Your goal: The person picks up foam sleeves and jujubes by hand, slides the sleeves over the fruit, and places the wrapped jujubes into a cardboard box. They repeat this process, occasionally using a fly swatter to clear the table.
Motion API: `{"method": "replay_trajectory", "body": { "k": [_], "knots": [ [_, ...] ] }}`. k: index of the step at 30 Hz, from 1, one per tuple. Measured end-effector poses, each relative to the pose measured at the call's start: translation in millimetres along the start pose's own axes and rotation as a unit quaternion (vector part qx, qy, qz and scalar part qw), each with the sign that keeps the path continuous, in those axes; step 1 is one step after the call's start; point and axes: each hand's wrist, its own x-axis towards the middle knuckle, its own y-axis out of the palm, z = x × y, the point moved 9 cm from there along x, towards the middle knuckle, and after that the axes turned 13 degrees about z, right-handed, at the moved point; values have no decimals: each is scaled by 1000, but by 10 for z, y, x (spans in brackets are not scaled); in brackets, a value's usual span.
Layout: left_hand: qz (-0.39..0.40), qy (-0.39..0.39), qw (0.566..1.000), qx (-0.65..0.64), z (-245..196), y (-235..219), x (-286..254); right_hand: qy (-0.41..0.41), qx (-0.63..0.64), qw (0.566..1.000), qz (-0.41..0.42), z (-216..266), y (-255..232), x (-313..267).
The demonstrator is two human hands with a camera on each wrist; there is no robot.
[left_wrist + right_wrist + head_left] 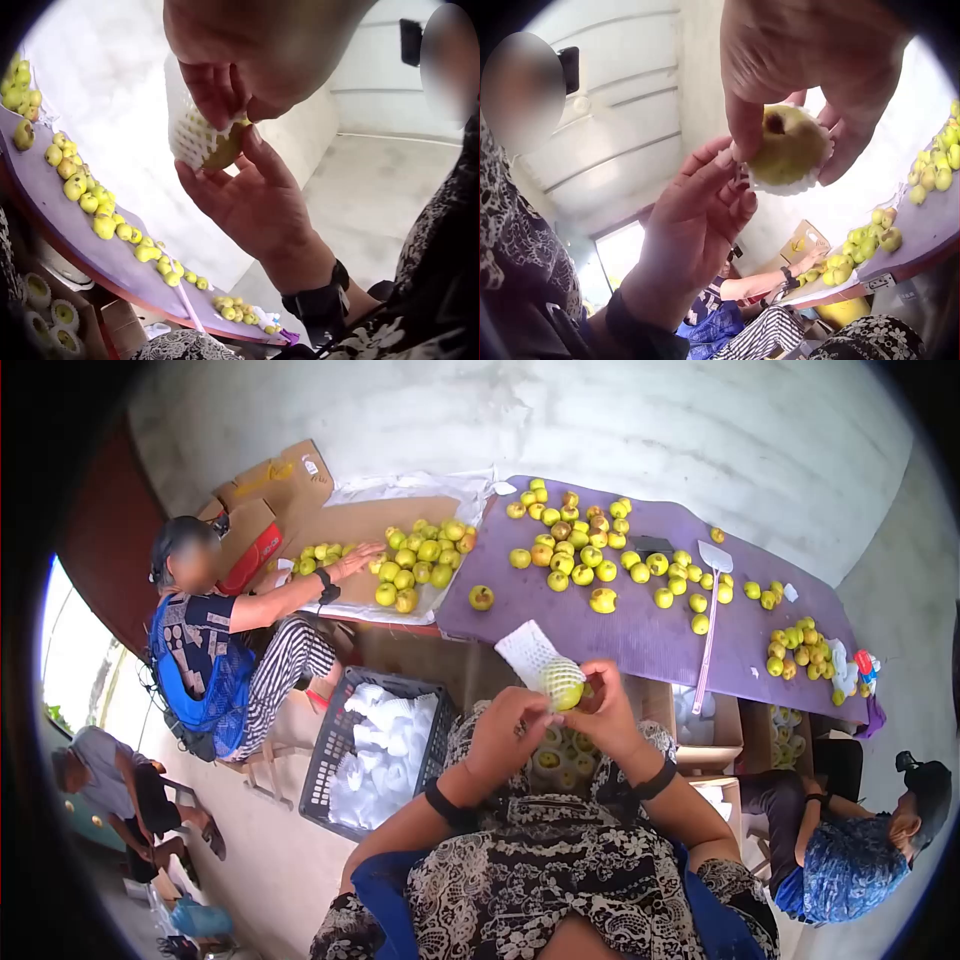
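Note:
A round yellow-green fruit (567,697) with a brown hollow at one end sits partly inside a white foam net sleeve (526,650), whose loose end sticks out beyond it. My right hand (615,722) holds the fruit, thumb and fingers around its sides, as the right wrist view shows with the fruit's bare end (789,154). At the sleeve's edge my left hand (503,738) pinches the netting with thumb and fingers close to the fruit. Below both hands, several netted fruits (558,758) lie in a box at my lap.
Many loose fruits (585,550) and a fly swatter (716,558) lie on a purple-covered table (640,630). Left of me stands a dark crate (320,780) of white foam sleeves (385,750). Cardboard boxes (712,752) stand to the right. One person (215,660) reaches over fruit; others sit nearby.

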Motion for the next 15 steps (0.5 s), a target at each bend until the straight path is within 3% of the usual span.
{"method": "replay_trajectory", "body": {
  "k": [2, 3, 5, 6, 7, 9, 11, 13, 15],
  "knots": [
    [-79, -31, 986, -146, 257, -57, -77, -16, 56, 998, -34, 54, -26, -2],
    [-73, -38, 986, -146, 254, -59, -142, -12, 64, 997, -37, 93, 53, -63],
    [-92, -89, 925, -359, 541, -38, -109, -46, 32, 998, -20, 211, 95, -2],
    [-48, -86, 913, -395, 446, -72, -91, -54, 43, 997, -24, 209, 185, 56],
    [-52, -80, 911, -400, 416, 13, -20, -63, -7, 998, -10, 281, 172, 79],
    [4, -37, 820, -571, 284, 318, 94, -65, -59, 996, 6, 394, 145, 78],
    [11, -55, 809, -585, 297, 331, 94, -83, -84, 992, 38, 520, 215, 122],
    [39, 2, 795, -605, 160, 217, 151, -77, -73, 993, 48, 540, 190, 182],
    [39, 3, 805, -592, 168, 234, 160, -68, -61, 994, 58, 544, 195, 211]
  ]
}}
